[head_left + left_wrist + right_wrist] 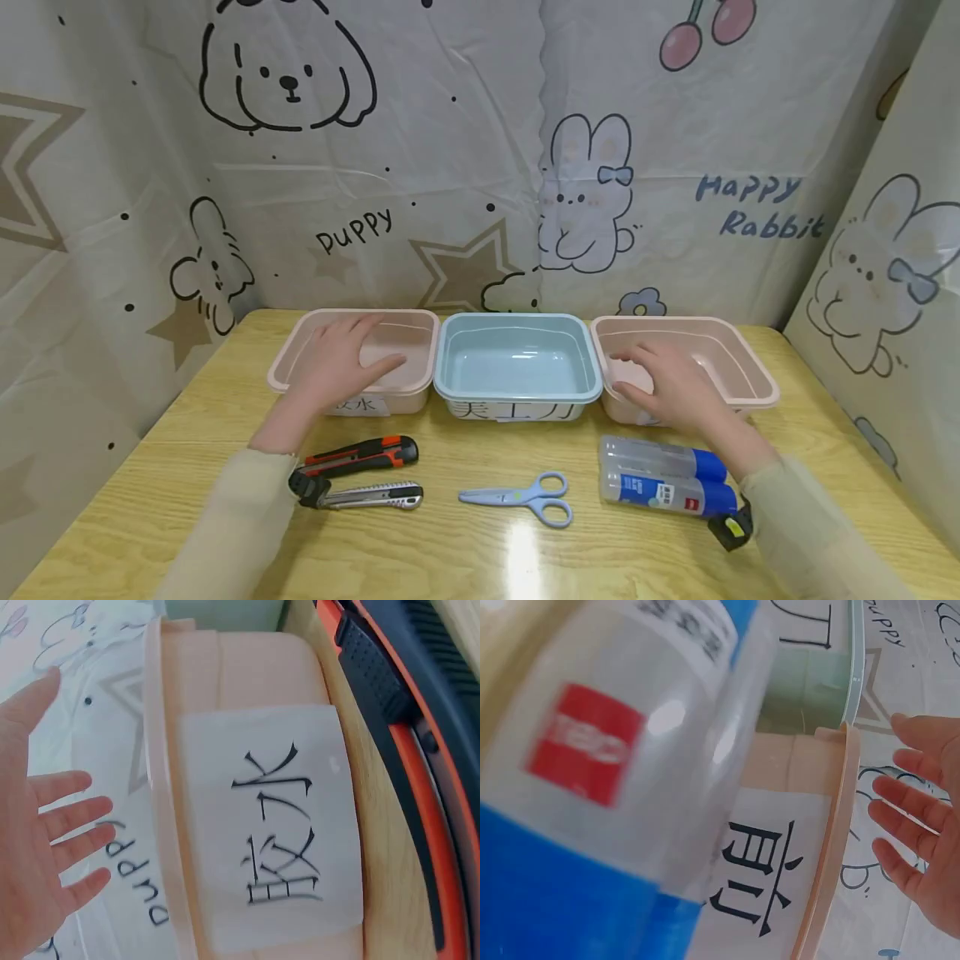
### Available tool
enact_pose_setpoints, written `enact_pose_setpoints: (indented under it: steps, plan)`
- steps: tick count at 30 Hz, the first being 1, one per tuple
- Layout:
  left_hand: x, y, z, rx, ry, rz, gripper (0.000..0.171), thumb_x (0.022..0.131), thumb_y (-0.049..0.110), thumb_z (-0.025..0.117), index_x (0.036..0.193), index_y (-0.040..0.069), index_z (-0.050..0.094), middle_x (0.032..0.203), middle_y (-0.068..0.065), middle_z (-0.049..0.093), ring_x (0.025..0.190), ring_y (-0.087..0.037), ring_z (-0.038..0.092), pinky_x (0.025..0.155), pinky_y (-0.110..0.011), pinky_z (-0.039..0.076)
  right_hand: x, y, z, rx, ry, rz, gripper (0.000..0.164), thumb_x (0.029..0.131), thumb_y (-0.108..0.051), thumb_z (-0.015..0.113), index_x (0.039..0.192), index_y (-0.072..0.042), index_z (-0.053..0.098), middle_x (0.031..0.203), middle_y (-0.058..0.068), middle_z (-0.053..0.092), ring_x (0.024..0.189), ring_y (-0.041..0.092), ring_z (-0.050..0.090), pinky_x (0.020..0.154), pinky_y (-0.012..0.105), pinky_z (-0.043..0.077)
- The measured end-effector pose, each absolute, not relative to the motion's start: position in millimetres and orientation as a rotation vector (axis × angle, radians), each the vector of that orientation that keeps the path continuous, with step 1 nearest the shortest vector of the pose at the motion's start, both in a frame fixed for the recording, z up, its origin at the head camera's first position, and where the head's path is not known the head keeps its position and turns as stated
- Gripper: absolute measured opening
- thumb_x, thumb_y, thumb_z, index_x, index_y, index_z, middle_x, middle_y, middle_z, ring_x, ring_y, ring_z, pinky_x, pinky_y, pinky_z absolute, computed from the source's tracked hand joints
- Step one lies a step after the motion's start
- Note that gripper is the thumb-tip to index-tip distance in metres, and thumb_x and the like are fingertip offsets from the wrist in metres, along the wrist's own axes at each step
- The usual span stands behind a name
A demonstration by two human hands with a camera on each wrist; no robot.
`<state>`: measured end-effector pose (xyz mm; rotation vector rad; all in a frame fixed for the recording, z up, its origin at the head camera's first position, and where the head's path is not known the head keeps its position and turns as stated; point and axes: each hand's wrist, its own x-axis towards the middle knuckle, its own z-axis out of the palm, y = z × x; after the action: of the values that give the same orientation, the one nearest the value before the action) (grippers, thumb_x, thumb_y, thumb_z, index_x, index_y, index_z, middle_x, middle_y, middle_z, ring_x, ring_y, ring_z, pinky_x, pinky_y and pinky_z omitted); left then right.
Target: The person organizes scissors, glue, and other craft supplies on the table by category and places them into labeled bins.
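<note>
My left hand (pixel 336 364) is held over the left pink bin (pixel 405 402), fingers spread and holding nothing. Over the left part of the right pink bin (pixel 738 392) hovers my right hand (pixel 672 385), its fingers loosely bent and empty. In front of the left bin lie an orange-and-black utility knife (pixel 378 452) and a silver utility knife (pixel 375 496). Light blue scissors (pixel 517 497) lie in the middle, handles to the right. Below my right hand, two clear liquid glue bottles (pixel 645 490) with blue caps lie side by side.
A light blue bin (pixel 517 390) stands between the pink bins. White paper labels with black characters are on the bin fronts, such as the left label (pixel 270 825) and right label (pixel 769 862). A printed curtain (pixel 465 167) hangs behind the wooden table (pixel 435 558).
</note>
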<state>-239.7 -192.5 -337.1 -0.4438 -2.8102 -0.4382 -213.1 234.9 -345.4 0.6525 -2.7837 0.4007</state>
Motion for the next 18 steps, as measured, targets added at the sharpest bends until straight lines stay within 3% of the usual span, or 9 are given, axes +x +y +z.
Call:
enact_pose_setpoints:
  steps: [4,8,14,18]
  plan:
    - [-231,-204,-338,-0.403,-2.731,-0.515,0.068,0.078,0.055,0.061,0.128,0.010,0.051,0.129,-0.013,0.050,0.121,-0.033,0.041,0.101,-0.052,0.026,-195,238,-347,0.667,-2.778,0.410,0.020,0.080,-0.024,0.069,0.097,-0.013,0.065,0.088,-0.001,0.062,0.082,0.017,0.056,0.072,0.036,0.049]
    - [-222,-216,-340,-0.312,-2.693,-0.591,0.065,0.078,0.053,0.062,0.126,0.010,0.053,0.128,-0.013,0.051,0.119,-0.035,0.042,0.098,-0.055,0.028,-178,242,-349,0.722,-2.775,0.369,0.011,0.079,-0.021,0.070,0.088,-0.019,0.066,0.079,-0.010,0.059,0.074,0.009,0.055,0.066,0.029,0.048]
    - [-212,-235,-349,-0.114,-2.686,-0.765,0.068,0.079,0.053,0.062,0.129,0.009,0.049,0.134,-0.018,0.045,0.122,-0.042,0.038,0.096,-0.058,0.028,-157,251,-353,0.731,-2.855,0.366,0.011,0.077,-0.023,0.072,0.085,-0.024,0.067,0.080,-0.016,0.058,0.076,0.005,0.055,0.067,0.028,0.049]
    - [-210,-247,-355,0.002,-2.667,-0.848,0.074,0.079,0.053,0.062,0.132,0.005,0.045,0.135,-0.023,0.040,0.123,-0.044,0.034,0.096,-0.059,0.026,-148,259,-358,0.698,-2.936,0.350,0.022,0.073,-0.034,0.074,0.091,-0.024,0.067,0.085,-0.015,0.060,0.079,0.006,0.056,0.069,0.029,0.048]
